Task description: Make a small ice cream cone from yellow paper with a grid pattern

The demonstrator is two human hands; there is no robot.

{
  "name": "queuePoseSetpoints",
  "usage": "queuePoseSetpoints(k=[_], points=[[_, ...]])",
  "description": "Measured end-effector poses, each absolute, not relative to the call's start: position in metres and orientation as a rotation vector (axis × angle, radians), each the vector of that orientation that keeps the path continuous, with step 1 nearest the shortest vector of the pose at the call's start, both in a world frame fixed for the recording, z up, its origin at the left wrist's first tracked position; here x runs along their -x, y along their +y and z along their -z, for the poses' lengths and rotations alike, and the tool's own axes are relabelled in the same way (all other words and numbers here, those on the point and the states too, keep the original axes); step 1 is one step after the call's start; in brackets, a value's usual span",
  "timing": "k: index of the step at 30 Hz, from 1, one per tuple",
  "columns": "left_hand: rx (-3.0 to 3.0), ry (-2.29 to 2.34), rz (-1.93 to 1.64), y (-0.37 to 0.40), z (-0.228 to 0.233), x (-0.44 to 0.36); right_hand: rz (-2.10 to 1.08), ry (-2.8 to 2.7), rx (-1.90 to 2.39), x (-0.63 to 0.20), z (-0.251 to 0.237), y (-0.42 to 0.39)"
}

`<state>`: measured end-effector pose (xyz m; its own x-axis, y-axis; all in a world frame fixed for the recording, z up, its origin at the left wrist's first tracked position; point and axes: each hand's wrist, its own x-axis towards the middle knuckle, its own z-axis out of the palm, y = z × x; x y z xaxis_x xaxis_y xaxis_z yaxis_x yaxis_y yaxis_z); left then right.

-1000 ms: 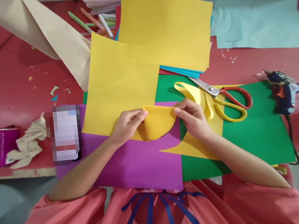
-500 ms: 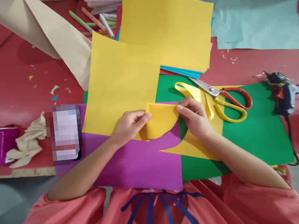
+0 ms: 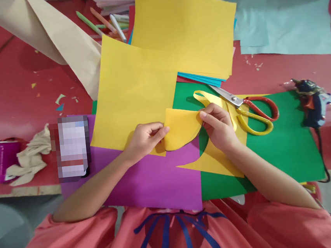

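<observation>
A quarter-round piece of yellow paper (image 3: 181, 129) is held up between both hands, its curved edge facing down and to the right. My left hand (image 3: 146, 140) pinches its left edge between thumb and fingers. At its upper right corner, my right hand (image 3: 219, 127) grips it the same way. Scissors (image 3: 236, 100) with one red and one yellow handle lie just beyond my right hand, beside curled yellow paper strips (image 3: 210, 99). Underneath are a purple sheet (image 3: 147, 180), a green sheet (image 3: 285, 147) and a cut yellow offcut (image 3: 218, 161).
Large yellow sheets (image 3: 186, 32) cover the middle and back. A glue gun (image 3: 312, 102) with its cable lies at the right, a blurred-out phone (image 3: 73, 148) at the left. Markers (image 3: 118, 28), a beige sheet (image 3: 67, 43), light blue paper (image 3: 290, 26) and crumpled beige cloth (image 3: 35, 156) lie around.
The yellow paper piece has tilted and shifted slightly up and right, its upper left corner rising. My right hand has moved a little to the right; my left hand has barely moved.
</observation>
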<state>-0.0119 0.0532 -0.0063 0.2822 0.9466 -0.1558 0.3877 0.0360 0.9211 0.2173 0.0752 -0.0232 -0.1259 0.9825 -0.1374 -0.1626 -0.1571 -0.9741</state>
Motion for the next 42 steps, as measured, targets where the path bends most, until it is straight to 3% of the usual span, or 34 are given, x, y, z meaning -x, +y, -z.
queuePoseSetpoints(k=[42], points=[[-1.556,1.318,-0.617,0.0535,0.0146,0.0168,-1.415,-0.927,1.129,-0.2203,0.0151,0.0837]])
